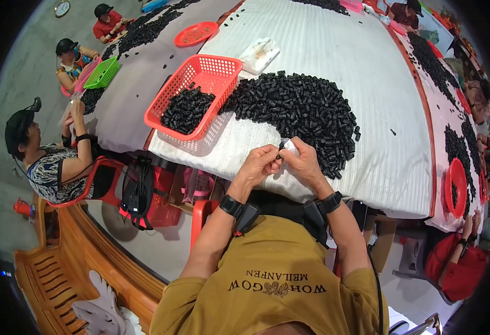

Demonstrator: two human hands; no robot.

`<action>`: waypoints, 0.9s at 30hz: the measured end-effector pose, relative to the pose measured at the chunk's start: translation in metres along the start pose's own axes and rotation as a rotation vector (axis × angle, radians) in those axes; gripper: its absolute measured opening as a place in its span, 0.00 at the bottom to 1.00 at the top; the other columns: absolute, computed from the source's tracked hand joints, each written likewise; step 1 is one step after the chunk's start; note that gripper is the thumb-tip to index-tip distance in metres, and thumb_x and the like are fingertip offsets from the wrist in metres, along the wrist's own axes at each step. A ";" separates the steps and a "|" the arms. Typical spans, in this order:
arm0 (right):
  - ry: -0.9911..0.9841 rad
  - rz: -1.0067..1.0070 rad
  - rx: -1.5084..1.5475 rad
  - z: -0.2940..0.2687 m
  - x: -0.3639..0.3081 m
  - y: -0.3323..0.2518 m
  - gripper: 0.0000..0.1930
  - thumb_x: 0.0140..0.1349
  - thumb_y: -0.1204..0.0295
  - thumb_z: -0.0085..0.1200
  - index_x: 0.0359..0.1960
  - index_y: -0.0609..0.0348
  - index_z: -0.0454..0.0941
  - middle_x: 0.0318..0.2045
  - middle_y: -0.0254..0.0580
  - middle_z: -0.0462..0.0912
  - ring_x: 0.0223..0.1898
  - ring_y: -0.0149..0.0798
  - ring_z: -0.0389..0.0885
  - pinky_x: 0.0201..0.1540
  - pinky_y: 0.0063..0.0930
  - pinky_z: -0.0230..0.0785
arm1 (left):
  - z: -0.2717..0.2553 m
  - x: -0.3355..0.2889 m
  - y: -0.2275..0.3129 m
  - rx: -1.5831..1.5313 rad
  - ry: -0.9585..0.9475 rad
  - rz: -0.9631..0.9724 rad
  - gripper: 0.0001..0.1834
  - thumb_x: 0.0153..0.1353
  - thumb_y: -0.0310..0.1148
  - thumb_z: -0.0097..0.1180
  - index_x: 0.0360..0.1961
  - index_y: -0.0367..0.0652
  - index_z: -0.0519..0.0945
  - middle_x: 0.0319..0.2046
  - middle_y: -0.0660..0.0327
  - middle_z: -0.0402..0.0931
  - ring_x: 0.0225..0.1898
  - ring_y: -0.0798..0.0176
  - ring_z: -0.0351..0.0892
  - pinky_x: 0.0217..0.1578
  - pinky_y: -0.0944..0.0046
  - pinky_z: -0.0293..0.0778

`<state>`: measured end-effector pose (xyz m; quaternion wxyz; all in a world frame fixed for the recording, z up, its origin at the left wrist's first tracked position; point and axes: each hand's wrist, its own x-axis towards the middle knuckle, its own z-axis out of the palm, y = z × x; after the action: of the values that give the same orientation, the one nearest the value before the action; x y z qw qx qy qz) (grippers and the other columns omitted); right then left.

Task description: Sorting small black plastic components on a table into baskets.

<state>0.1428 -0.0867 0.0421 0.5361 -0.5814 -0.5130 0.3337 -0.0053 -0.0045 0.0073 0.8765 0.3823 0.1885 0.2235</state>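
Both my hands meet over the near edge of the white-covered table, in front of a large pile of small black cylindrical pieces (pixel 295 106). My left hand (pixel 260 163) is closed in a pinch at a small black piece (pixel 281 149) between the two hands. My right hand (pixel 303 162) is closed on a small white scrap (pixel 291 147), its thumb against the same black piece. The fingers partly hide both items. Left of the pile stands a red perforated basket (pixel 231 66) with more black pieces in it.
Beyond the basket lie a crumpled white plastic packet (pixel 259 54) and a red round tray (pixel 196 34). Other people sit at both side tables among black pieces, with a green basket (pixel 103 72) at left and a red basin (pixel 455 188) at right. A wooden bench (pixel 61 279) stands behind me.
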 end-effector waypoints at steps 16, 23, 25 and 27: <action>0.031 0.033 0.004 0.002 0.001 0.004 0.11 0.53 0.66 0.57 0.26 0.62 0.72 0.19 0.32 0.75 0.22 0.23 0.69 0.24 0.20 0.63 | 0.004 -0.002 -0.003 -0.093 0.006 0.059 0.10 0.61 0.33 0.50 0.35 0.36 0.75 0.23 0.63 0.74 0.20 0.74 0.70 0.22 0.78 0.69; 0.029 -0.044 -0.116 0.001 0.002 0.002 0.13 0.52 0.65 0.59 0.26 0.62 0.72 0.19 0.33 0.75 0.22 0.23 0.68 0.24 0.21 0.63 | 0.003 0.000 -0.004 -0.053 0.021 0.076 0.10 0.61 0.34 0.50 0.37 0.38 0.72 0.24 0.63 0.73 0.21 0.73 0.70 0.24 0.75 0.69; 0.068 0.053 0.012 0.004 0.002 0.004 0.13 0.53 0.65 0.58 0.26 0.62 0.72 0.19 0.33 0.74 0.22 0.23 0.68 0.24 0.21 0.63 | 0.002 0.000 -0.005 -0.072 0.004 0.077 0.09 0.61 0.34 0.50 0.36 0.39 0.72 0.23 0.63 0.74 0.20 0.74 0.70 0.23 0.76 0.69; 0.082 0.049 0.012 0.005 0.001 0.002 0.12 0.53 0.66 0.58 0.26 0.62 0.71 0.19 0.33 0.74 0.22 0.23 0.68 0.23 0.21 0.63 | 0.001 0.000 -0.005 -0.091 -0.013 0.078 0.09 0.61 0.34 0.50 0.36 0.39 0.72 0.23 0.63 0.74 0.20 0.74 0.70 0.21 0.77 0.69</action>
<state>0.1392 -0.0838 0.0389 0.5519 -0.6038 -0.4740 0.3258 -0.0037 -0.0081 0.0036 0.8849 0.3504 0.1573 0.2636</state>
